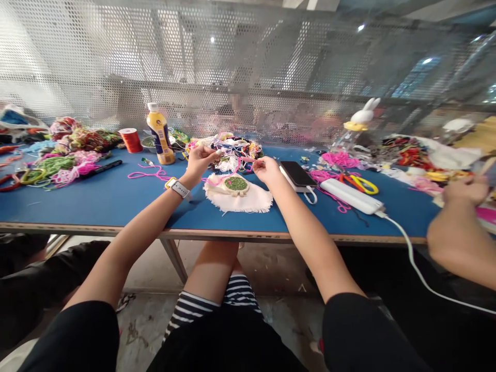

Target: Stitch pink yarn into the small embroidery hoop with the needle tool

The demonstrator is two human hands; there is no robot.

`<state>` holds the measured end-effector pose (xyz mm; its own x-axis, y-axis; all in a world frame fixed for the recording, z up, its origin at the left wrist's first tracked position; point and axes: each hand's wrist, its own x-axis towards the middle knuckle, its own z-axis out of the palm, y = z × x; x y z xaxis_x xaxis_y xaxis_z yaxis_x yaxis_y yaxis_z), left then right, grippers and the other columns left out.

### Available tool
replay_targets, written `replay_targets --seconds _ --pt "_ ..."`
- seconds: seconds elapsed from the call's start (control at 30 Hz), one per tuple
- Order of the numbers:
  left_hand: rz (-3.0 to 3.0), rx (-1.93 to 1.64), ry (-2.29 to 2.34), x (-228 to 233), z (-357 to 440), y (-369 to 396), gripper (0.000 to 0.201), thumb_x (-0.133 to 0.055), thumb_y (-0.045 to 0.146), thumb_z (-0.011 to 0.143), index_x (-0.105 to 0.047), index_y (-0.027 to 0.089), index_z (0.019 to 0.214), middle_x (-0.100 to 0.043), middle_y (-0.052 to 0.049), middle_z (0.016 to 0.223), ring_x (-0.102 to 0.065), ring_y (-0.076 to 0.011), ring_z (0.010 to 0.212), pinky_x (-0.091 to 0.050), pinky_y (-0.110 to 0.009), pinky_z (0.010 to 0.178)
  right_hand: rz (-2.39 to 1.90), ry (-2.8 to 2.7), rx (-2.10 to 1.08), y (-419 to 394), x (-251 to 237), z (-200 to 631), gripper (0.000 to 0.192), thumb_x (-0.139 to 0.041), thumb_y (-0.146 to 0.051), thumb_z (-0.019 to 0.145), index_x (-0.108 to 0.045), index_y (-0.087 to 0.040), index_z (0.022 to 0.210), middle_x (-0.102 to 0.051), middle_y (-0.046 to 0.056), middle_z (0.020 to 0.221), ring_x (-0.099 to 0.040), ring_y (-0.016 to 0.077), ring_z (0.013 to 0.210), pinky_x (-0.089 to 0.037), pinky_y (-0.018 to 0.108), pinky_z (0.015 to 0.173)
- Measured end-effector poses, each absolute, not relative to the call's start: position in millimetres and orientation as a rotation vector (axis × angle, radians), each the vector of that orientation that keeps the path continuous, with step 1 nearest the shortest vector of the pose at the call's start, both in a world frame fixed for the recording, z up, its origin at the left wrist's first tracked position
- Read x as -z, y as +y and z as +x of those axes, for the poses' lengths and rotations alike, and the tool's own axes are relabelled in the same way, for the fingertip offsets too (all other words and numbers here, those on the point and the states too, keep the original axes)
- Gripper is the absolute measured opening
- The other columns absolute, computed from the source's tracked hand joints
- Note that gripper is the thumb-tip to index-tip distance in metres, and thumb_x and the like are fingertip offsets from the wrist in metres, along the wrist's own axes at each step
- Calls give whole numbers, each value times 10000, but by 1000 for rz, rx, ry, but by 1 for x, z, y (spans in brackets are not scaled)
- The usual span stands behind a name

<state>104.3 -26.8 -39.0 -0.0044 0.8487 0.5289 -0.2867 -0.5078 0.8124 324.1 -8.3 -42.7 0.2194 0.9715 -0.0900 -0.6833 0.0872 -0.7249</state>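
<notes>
My left hand point(200, 161) is raised over the blue table point(96, 199), its fingertips pinched on a strand of pink yarn point(221, 178). My right hand point(266, 168) pinches the other end of that strand; whether it also holds a needle I cannot tell. Between and just below both hands lies a small embroidery hoop point(236, 184) with green stitching, set on a frayed white cloth point(248, 201). Behind the hands sits a tangled pile of mixed yarn point(234, 147). A white watch is on my left wrist.
A yellow bottle point(159, 133) and red thread spool point(130, 140) stand left of centre. Yarn heaps point(65, 157) cover the far left. A phone point(297, 173), white power strip point(351, 196) and yellow scissors point(363, 184) lie right. Another person's hand point(465, 190) works at right.
</notes>
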Motion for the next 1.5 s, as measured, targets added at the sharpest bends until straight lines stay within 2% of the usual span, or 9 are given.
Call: replay_targets --seconds 0.17,0.33,0.4,0.53,0.67,0.77,0.97,1.27,1.5 --pt "1415 -1630 671 41 108 -27 373 -888 283 578 -544 148 632 -672 14 620 -652 -78 594 -496 -186 577 -788 -436 -1381 -14 39 313 285 -510 57 725 -405 -204 677 -446 -87 501 -412 30 368 -450 94 359" --pt "1507 -1552 743 50 114 -30 365 -895 319 552 -590 133 624 -667 -1 628 -605 -70 575 -477 -194 576 -767 -429 -1397 -23 41 290 253 -497 64 742 -482 -175 659 -531 -36 506 -549 64 443 -539 125 454" --pt "1518 -1543 745 50 115 -31 333 -888 310 572 -636 135 702 -661 6 638 -591 -66 574 -467 -190 571 -751 -427 -1390 -25 42 285 247 -493 67 740 -505 -164 652 -562 -18 512 -571 71 460 -555 133 479" --pt "1326 -1566 835 42 112 -30 214 -750 318 783 -634 165 879 -604 33 609 -539 -58 491 -404 -176 479 -728 -401 -1349 -25 41 291 272 -450 70 750 -503 -163 619 -552 -18 476 -563 65 448 -557 126 489" --pt "1177 -1624 870 35 106 -26 233 -565 289 924 -550 167 726 -471 60 525 -439 -39 404 -367 -166 429 -710 -385 -1298 -24 39 299 291 -428 54 789 -495 -165 610 -530 -30 456 -546 52 436 -549 112 492" --pt "1203 -1669 825 35 104 -25 239 -634 256 884 -504 184 697 -439 79 524 -428 -34 412 -368 -151 430 -696 -396 -1276 -24 38 298 277 -450 40 807 -513 -162 629 -546 -31 475 -556 54 441 -554 120 502" --pt "1271 -1689 845 37 101 -27 272 -696 221 838 -538 160 625 -470 70 494 -460 -23 439 -404 -127 456 -668 -423 -1232 -26 34 294 224 -497 -3 845 -557 -152 688 -605 -18 546 -596 64 488 -571 140 530" --pt "1309 -1521 900 35 94 -25 219 -786 268 744 -665 105 661 -628 3 553 -600 -56 496 -533 -169 542 -619 -495 -1200 -33 26 294 252 -518 -12 868 -548 -163 668 -603 -43 550 -598 47 495 -574 134 565" --pt "1348 -1455 933 31 89 -24 215 -811 267 700 -687 92 699 -673 -30 595 -658 -85 547 -538 -163 552 -605 -608 -1208 -37 19 298 244 -536 11 834 -601 -175 691 -641 -47 623 -616 42 564 -579 149 662"
